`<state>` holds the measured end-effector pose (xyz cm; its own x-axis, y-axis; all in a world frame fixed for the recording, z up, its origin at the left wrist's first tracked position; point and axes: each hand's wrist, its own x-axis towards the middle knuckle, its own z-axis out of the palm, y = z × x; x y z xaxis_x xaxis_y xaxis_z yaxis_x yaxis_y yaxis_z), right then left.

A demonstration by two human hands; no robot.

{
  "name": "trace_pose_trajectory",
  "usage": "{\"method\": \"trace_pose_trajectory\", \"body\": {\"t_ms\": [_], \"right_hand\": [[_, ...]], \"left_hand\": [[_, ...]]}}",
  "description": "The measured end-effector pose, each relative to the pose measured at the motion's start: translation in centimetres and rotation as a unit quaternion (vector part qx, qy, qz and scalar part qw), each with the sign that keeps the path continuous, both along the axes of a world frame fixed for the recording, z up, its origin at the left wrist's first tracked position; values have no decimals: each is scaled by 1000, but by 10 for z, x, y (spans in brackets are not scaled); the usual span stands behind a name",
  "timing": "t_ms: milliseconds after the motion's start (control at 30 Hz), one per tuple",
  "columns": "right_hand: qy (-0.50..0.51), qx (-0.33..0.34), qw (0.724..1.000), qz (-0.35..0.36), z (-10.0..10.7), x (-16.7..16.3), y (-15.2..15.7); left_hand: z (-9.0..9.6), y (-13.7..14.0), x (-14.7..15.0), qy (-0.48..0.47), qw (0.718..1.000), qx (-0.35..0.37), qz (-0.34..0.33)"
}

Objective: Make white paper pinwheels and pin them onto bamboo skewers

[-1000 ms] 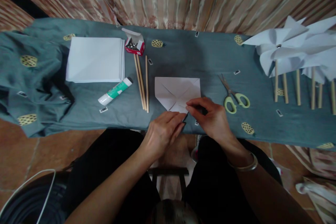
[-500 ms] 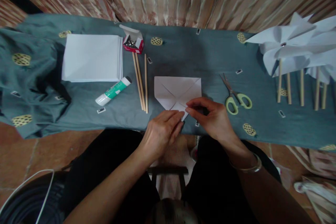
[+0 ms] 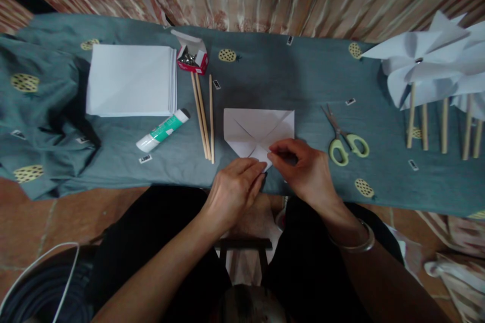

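A white sheet of paper (image 3: 261, 123) with diagonal cuts or creases lies in front of me near the table's front edge, its lower corners angled inward. My left hand (image 3: 237, 181) grips the paper's near tip, fingers pressed together on it. From the right, my right hand (image 3: 301, 164) pinches the paper close to that tip with thumb and forefinger. The fingers hide part of the near corner. Green-handled scissors (image 3: 344, 142) lie with their blades a little apart, to the right of my right hand.
A paper stack (image 3: 131, 81), a glue stick (image 3: 162, 131), several thin wooden sticks (image 3: 202, 116) and a red box of metal fasteners (image 3: 192, 55) are on the left. White paper pinwheels (image 3: 424, 65) on sticks lie at the far right. A patterned green cloth (image 3: 273, 70) covers the table.
The view has shifted slightly, so the things on the right appear a little farther right. Both hands keep nearly the same hold on the paper.
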<state>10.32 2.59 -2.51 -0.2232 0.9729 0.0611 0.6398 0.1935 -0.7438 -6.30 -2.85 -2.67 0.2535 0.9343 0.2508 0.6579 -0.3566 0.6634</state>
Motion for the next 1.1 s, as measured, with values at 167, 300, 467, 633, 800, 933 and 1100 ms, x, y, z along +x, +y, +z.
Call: {"method": "trace_pose_trajectory", "body": {"t_ms": [167, 300, 467, 633, 800, 933, 1100], "right_hand": [[-62, 94, 993, 26, 2, -3, -4], [-99, 171, 978, 62, 3, -1, -6], [-121, 219, 964, 92, 1, 2, -8], [-141, 202, 964, 105, -3, 2, -11], [-141, 200, 963, 116, -7, 1, -10], [-144, 200, 962, 118, -8, 0, -9], [-129, 146, 974, 116, -4, 0, -9]], "left_hand": [[-1, 2, 1, -4, 1000, -13, 9], [-1, 2, 1, -7, 1000, -11, 10], [-1, 2, 2, -2, 1000, -12, 10], [-1, 1, 3, 0, 1000, -8, 8], [-1, 1, 3, 7, 1000, -9, 10], [0, 1, 3, 3, 1000, -6, 9], [0, 0, 3, 7, 1000, -8, 8]]}}
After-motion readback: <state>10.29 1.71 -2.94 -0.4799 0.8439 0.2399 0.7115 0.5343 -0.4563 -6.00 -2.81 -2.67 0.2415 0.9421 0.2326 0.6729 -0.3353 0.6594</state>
